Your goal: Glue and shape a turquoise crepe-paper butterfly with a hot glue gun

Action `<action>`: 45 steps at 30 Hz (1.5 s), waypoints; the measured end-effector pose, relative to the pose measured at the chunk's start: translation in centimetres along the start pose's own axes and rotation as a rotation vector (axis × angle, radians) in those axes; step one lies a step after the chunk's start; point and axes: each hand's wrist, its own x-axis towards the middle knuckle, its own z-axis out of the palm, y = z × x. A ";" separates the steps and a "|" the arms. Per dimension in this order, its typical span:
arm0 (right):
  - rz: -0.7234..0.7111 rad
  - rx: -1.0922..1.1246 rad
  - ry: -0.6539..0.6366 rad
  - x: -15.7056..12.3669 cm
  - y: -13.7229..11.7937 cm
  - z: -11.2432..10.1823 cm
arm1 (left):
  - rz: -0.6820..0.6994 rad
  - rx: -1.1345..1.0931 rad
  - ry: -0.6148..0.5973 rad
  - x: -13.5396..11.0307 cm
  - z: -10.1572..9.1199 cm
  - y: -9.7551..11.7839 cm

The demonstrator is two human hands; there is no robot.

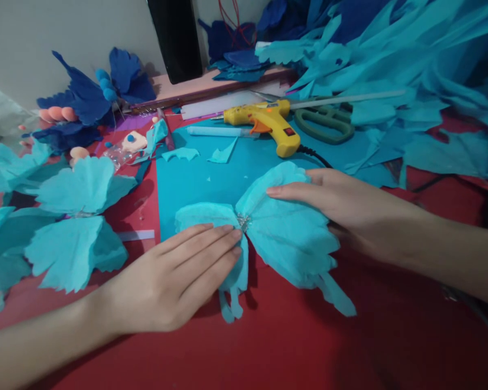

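A turquoise crepe-paper butterfly (289, 234) with a silvery wire-like centre is held tilted between my two hands. My left hand (171, 279) lies across its left wing, fingers straight and close together beside the centre; the thumb is hidden beneath. With the thumb on top and the other fingers behind the paper, my right hand (350, 208) grips the upper edge of the right wing. Below the butterfly are a blue sheet (199, 181) and the red tabletop (268, 346).
A yellow glue gun (274, 127) with a glue stick and cord lies beyond, beside green-handled scissors (327, 123). More turquoise butterflies (71, 241) and a dark blue one (87, 92) sit left. A phone (177, 40) stands at the back. Turquoise paper (390, 59) is piled right.
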 end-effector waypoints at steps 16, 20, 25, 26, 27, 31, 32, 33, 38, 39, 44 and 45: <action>-0.020 0.001 -0.033 -0.3 0.1 -0.2 | 0.005 -0.013 -0.001 0.0 0.1 0.0; -0.023 -0.001 -0.056 -0.1 0.2 -0.2 | 0.005 -0.012 -0.004 0.0 0.0 0.0; -0.030 -0.007 -0.058 0.0 0.2 -0.1 | 0.009 -0.010 0.000 -0.1 0.1 0.1; -0.033 -0.008 -0.062 0.0 0.3 -0.1 | 0.008 -0.011 0.001 -0.1 0.1 0.1; -0.039 -0.008 -0.066 0.1 0.3 -0.1 | 0.008 -0.014 0.002 -0.1 0.1 0.1; -0.063 0.007 -0.105 0.1 0.4 -0.4 | 0.002 -0.018 0.004 0.0 0.0 0.1; -0.067 0.010 -0.113 0.1 0.4 -0.5 | -0.003 -0.017 0.004 0.0 -0.1 0.1; -0.067 0.010 -0.120 0.1 0.4 -0.5 | -0.010 -0.014 0.003 0.0 -0.1 0.1; -0.057 -0.016 -0.096 0.0 0.2 -0.6 | -0.043 0.018 0.018 -0.3 -0.3 -0.1; -0.038 -0.025 -0.063 0.0 0.1 -0.6 | -0.047 0.022 0.020 -0.4 -0.2 -0.1; 0.013 -0.132 0.082 -0.2 -0.4 -0.3 | -0.065 0.044 0.024 -0.7 -0.3 -0.6; -0.023 -0.171 0.078 -0.2 -0.5 -0.3 | -0.061 0.049 0.027 -0.8 -0.4 -0.6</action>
